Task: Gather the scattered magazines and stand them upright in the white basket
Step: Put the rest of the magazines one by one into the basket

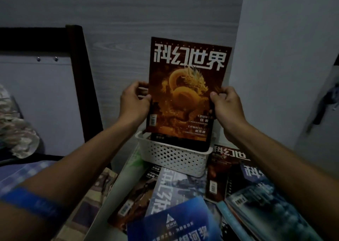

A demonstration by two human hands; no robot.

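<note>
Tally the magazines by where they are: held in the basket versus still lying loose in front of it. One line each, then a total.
Held upright in the white basket by left hand and right hand: 1, the dragon-cover magazine
Lying loose, as far as can be told apart: 5, brown, grey-blue, bright blue, dark red, teal
Total: 6

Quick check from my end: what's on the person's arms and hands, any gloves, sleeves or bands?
No gloves: left hand and right hand are bare, as are both forearms. A blue wristband with faint, unreadable markings circles the left arm. No rings or watch visible.
</note>
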